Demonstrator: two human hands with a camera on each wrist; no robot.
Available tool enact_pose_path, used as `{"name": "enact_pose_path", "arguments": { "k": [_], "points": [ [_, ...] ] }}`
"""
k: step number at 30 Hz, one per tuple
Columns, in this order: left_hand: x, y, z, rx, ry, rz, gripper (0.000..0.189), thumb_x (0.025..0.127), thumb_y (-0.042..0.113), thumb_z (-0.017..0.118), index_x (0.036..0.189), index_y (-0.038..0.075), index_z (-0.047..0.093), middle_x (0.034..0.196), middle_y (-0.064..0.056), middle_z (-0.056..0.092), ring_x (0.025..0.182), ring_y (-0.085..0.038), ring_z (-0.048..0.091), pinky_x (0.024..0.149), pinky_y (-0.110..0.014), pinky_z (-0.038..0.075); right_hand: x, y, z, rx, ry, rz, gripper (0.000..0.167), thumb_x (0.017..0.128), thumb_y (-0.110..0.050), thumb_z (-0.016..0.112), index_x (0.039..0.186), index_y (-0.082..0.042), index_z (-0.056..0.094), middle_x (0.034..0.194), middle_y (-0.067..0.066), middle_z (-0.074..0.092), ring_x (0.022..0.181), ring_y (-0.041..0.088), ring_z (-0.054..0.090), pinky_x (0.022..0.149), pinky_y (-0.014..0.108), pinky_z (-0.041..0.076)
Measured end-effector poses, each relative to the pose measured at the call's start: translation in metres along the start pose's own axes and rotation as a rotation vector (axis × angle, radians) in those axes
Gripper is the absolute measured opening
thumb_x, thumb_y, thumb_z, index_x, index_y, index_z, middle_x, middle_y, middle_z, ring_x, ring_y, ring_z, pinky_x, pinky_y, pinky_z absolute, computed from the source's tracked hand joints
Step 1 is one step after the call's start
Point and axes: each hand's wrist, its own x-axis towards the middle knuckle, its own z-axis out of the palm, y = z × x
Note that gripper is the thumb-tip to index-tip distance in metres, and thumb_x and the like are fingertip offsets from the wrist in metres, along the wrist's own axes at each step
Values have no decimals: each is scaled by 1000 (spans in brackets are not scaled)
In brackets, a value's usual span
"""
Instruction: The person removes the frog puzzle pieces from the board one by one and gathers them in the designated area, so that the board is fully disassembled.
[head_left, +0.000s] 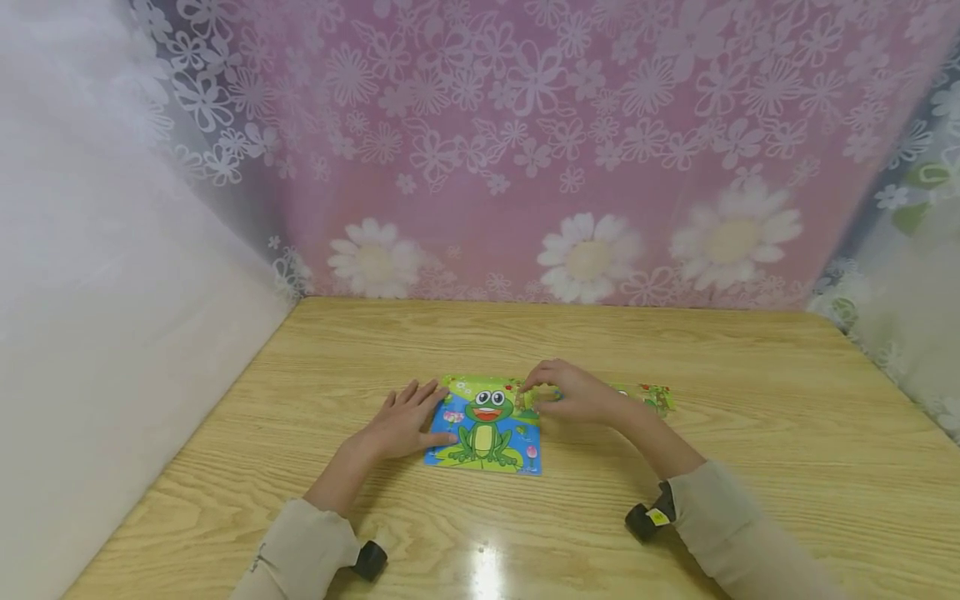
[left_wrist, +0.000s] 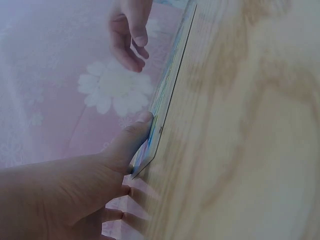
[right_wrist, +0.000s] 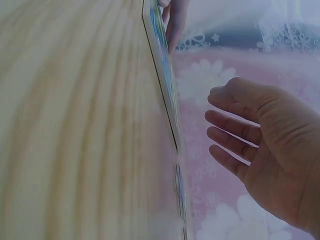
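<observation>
A square frog picture board (head_left: pixel 483 437) lies flat on the table, with a green frog on a lily pad against blue. My left hand (head_left: pixel 401 421) rests at its left edge, fingers spread and thumb lying over the picture. In the left wrist view that thumb (left_wrist: pixel 137 132) touches the board's face near a corner. Over the upper right corner of the board hovers my right hand (head_left: pixel 581 392), its fingers loosely bent. The right wrist view shows nothing between those fingers (right_wrist: pixel 232 127). Beyond the right hand lie smaller colourful picture pieces (head_left: pixel 658 398), partly hidden by it.
The wood-grain table (head_left: pixel 570 533) spreads around the board. A pink flowered curtain (head_left: pixel 480 183) hangs along its back edge, and a white sheet (head_left: pixel 135 317) closes off the left side. Each wrist carries a small black camera (head_left: pixel 370 561).
</observation>
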Motion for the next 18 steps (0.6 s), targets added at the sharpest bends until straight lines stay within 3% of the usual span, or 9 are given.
{"name": "enact_pose_path", "arguments": {
  "k": [11,18],
  "points": [
    [0,0,-2,-1,1,2,80,87,53,55,146,7,25,150,-16,15,135,-40,7,103,-60,6,35,-19,26,2,-27,-73,21,84,-8,67,105,-6,66,105,6,58,97,25,53,80,39,47],
    [-1,2,-3,13,-2,10,80,87,52,55,146,7,25,149,-16,16,134,-41,8,103,-60,7,50,-29,44,-12,-59,0,23,87,-18,65,107,-7,65,108,3,54,95,18,51,79,31,46]
  ]
}}
